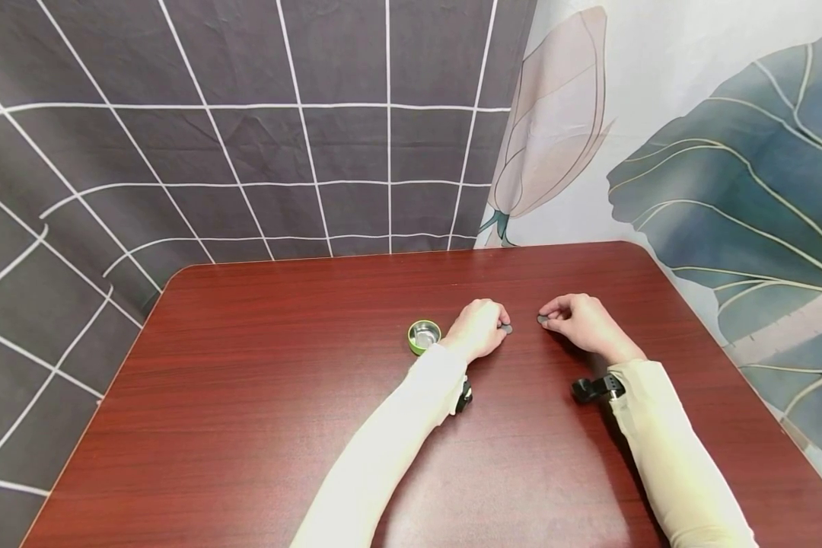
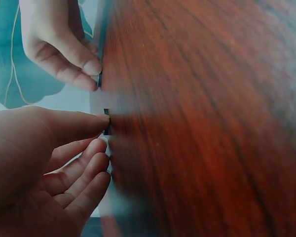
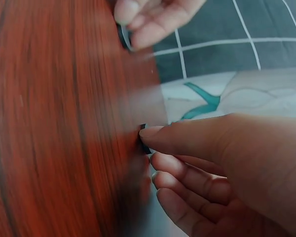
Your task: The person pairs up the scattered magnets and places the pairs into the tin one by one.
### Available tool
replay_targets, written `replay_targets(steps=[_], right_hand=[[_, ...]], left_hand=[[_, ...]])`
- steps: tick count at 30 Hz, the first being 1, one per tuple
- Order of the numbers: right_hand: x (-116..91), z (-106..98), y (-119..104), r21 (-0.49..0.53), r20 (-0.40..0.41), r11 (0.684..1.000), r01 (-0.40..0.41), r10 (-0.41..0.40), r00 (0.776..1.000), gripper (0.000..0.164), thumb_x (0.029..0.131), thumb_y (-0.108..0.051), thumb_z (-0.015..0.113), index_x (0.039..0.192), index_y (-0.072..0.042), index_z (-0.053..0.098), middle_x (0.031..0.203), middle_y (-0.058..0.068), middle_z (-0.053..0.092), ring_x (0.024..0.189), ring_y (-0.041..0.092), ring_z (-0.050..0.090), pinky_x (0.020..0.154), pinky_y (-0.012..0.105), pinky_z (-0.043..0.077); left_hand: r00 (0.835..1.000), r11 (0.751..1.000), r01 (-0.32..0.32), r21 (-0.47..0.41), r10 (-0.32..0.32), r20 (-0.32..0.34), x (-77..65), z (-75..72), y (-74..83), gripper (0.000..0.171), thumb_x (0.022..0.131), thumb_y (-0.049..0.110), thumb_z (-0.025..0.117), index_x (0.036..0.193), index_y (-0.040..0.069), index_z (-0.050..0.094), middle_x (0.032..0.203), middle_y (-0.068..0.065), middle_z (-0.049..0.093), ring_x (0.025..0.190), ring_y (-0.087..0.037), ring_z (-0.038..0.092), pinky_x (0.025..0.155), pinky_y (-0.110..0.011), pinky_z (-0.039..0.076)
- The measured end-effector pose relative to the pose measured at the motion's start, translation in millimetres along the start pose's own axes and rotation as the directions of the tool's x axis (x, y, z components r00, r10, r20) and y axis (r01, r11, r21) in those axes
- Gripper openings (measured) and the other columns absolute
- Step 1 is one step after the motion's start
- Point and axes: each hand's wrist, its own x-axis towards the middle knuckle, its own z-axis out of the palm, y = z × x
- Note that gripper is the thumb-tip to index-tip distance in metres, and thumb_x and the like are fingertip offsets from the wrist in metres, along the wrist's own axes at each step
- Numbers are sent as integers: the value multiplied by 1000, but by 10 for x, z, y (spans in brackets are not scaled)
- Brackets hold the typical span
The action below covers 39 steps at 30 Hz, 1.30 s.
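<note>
My left hand [image 1: 478, 327] pinches a small flat dark grey disc [image 1: 508, 329] between thumb and fingertips, low over the table. In the left wrist view the thumb presses on that disc [image 2: 106, 114], which appears thin and edge-on, while the other fingers curl loosely below. Across a short gap, my right hand [image 1: 584, 323] pinches a similar dark disc [image 1: 543, 319]. The right wrist view shows the right thumb on its disc [image 3: 146, 146], close to the tabletop. The two discs are apart, their hands facing each other.
A small round metal tin [image 1: 411, 344] with a green outside stands just left of my left hand, partly behind the wrist. The reddish-brown wooden table [image 1: 246, 380] reaches back to a dark grid-patterned curtain [image 1: 246, 137] and a leaf-printed cloth [image 1: 712, 190] on the right.
</note>
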Motion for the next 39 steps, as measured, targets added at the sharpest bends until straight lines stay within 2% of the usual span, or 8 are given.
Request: replay_targets(steps=[20, 39], right_hand=[[24, 173, -233, 43, 31, 996, 79, -80, 996, 9, 85, -1, 76, 95, -1, 76, 78, 0, 68, 75, 18, 63, 70, 32, 52], [49, 217, -289, 57, 34, 993, 108, -110, 993, 11, 84, 1, 77, 95, 0, 75, 79, 0, 69, 74, 18, 63, 71, 32, 53]], left_hand=[[999, 998, 45, -37, -45, 1, -15, 1, 25, 6, 93, 19, 74, 98, 18, 77, 89, 8, 64, 85, -7, 60, 74, -17, 47], [999, 998, 44, -47, -45, -7, -13, -23, 19, 10, 91, 15, 74, 100, 17, 76, 88, 8, 63, 86, -9, 59, 74, -20, 47]])
